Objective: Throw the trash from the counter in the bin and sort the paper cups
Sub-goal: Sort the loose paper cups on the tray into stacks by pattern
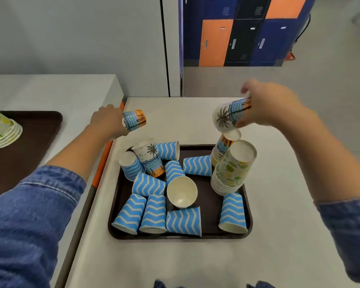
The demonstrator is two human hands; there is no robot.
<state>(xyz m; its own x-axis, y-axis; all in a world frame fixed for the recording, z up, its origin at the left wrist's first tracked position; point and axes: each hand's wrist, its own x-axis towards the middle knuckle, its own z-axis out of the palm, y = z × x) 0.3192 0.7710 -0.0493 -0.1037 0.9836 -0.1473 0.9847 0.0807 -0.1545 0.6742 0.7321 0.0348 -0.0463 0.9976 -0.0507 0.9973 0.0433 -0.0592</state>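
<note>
A dark tray [248, 229] on the white counter holds several blue zigzag paper cups [152, 215] lying or upside down, and one upright palm-print cup [151, 160]. At the tray's right stand two upside-down stacks: a lemon-print stack [232, 171] and, behind it, a palm-print stack [223, 145]. My right hand [266, 104] grips a palm-print cup [230, 115] tilted just above the palm-print stack. My left hand [108, 121] holds another palm-print cup [134, 119] on its side above the counter's left edge, beyond the tray.
To the left, a lower counter carries a second dark tray [29, 142] with a stack of lemon-print plates [1, 129]. An orange strip [101, 163] runs along the gap between the counters. Lockers [237, 38] stand across the floor behind.
</note>
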